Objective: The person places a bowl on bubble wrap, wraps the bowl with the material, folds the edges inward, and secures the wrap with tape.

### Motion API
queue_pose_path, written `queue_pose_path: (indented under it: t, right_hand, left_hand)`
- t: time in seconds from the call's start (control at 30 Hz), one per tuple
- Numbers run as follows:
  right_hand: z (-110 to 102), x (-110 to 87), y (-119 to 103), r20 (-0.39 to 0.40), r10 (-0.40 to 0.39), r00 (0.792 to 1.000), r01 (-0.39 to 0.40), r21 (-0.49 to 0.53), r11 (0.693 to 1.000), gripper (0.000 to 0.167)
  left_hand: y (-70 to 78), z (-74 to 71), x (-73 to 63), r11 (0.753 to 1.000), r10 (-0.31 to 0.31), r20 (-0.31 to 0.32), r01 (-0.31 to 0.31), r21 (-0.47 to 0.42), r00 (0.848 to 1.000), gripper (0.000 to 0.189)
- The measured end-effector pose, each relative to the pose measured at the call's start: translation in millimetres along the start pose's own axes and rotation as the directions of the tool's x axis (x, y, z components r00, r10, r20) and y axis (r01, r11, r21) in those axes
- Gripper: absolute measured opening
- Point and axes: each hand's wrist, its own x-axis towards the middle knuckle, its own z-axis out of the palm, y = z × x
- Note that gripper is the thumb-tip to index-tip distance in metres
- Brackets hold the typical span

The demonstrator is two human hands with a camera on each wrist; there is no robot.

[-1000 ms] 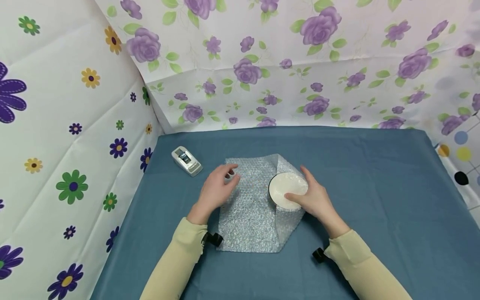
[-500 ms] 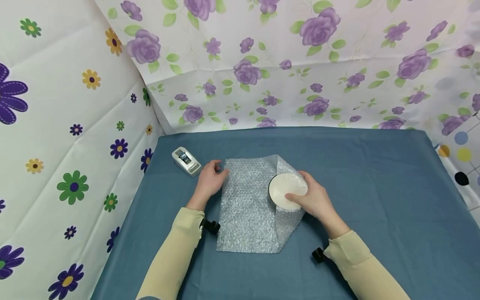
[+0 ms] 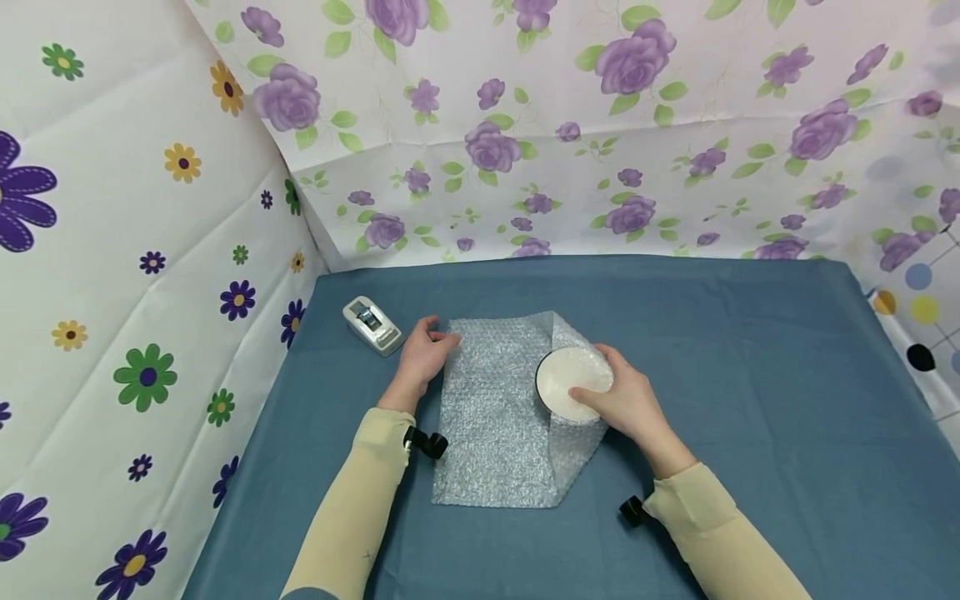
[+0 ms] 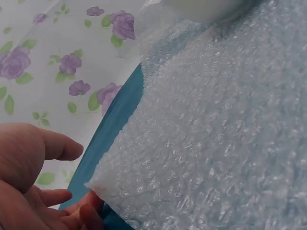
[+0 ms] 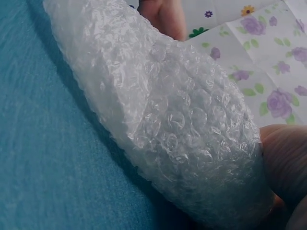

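Observation:
A sheet of bubble wrap point(image 3: 495, 425) lies on the table, its right end folded up round a round white object point(image 3: 558, 383) with a dark rim. My right hand point(image 3: 633, 400) holds this object through the wrap, thumb on its white face and fingers round the far side. In the right wrist view, the wrap point(image 5: 182, 129) covers its side beside my right hand point(image 5: 288, 163). At the wrap's far left corner is my left hand point(image 3: 422, 358). The left wrist view shows my left hand point(image 4: 24, 163) with the thumb apart from the wrap and a fingertip at the corner.
A small white and grey tape dispenser point(image 3: 372, 326) lies just beyond my left hand, near the table's far left corner. Blue cloth point(image 3: 750, 375) covers the table. Flowered sheets point(image 3: 450, 192) hang behind it and along its left side.
My left hand has moved left from above the wrap to its far left corner. The right hand stays on the white object, its fingers drawn in closer.

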Motion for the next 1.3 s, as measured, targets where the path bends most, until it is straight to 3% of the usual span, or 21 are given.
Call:
queue_pose_path:
  t: [0.23, 0.47, 0.8, 1.17, 1.3]
  right_hand:
    - [-0.4, 0.6, 1.9, 0.003, 0.006, 1.000, -0.006, 0.004, 1.000, 0.093]
    - [-1.2, 2.2, 3.4, 0.007, 0.001, 1.000, -0.001, -0.003, 1.000, 0.093]
    - [0.4, 2.8, 3.7, -0.007, -0.012, 1.000, 0.012, -0.010, 1.000, 0.091]
    - [0.6, 2.5, 5.3, -0.004, -0.019, 1.000, 0.019, -0.010, 1.000, 0.091]
    - [0.6, 2.8, 5.3, -0.003, -0.018, 1.000, 0.018, -0.010, 1.000, 0.091]
  left_hand:
    - [0.8, 2.6, 7.7, 0.999, -0.029, 0.010, 0.029, -0.037, 1.000, 0.069]
    - [4.3, 3.8, 5.6, 1.000, -0.014, 0.039, 0.015, -0.024, 0.999, 0.055]
    - [3.3, 5.5, 5.1, 1.000, -0.021, 0.017, 0.021, 0.007, 1.000, 0.031]
    - [5.7, 6.7, 4.4, 1.000, -0.002, 0.009, 0.002, -0.018, 1.000, 0.029]
    - [2.8, 6.5, 7.0, 0.998, 0.036, 0.012, -0.035, -0.042, 0.999, 0.026]
